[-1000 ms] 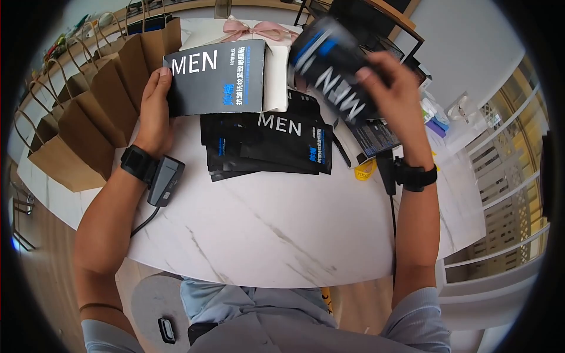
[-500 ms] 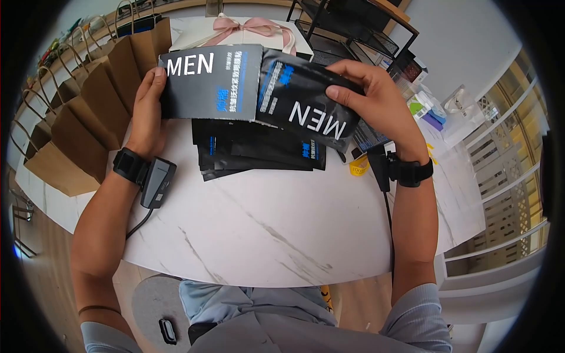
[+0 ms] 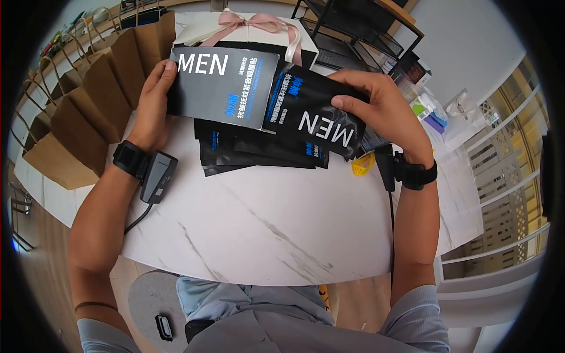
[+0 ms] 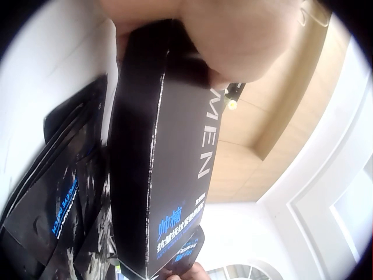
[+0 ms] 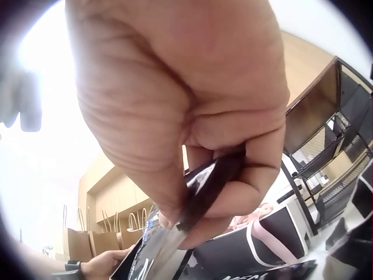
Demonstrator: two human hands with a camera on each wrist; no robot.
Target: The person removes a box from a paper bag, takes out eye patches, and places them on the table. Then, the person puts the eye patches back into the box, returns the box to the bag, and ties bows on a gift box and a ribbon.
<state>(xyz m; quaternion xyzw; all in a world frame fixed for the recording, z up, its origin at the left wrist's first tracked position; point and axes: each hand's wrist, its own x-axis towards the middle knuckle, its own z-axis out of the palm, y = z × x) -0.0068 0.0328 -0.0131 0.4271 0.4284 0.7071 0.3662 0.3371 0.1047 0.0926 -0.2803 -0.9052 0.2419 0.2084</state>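
My left hand (image 3: 154, 109) holds a dark cardboard box (image 3: 206, 88) marked MEN by its left end, thumb on the front face. My right hand (image 3: 385, 109) pinches a black foil pouch (image 3: 315, 115) between thumb and fingers; its MEN lettering is upside down. The pouch's far end meets the right end of the box and is hidden there. In the left wrist view the box (image 4: 180, 151) shows its long side edge. Below both hands lies a stack of similar black pouches (image 3: 235, 150) on the marble-patterned table (image 3: 265, 217).
Several brown paper bags (image 3: 65, 141) stand in a row at the left. Behind the hands sits a gift box with a pink ribbon (image 3: 259, 22). A black mesh rack (image 3: 353, 29) stands at the back right. A yellow roll (image 3: 363, 165) lies below my right hand.
My right hand has swung the black pouch from above the table leftward and down to the box's right end. The box's white end flap no longer shows. My left hand keeps hold of the box.
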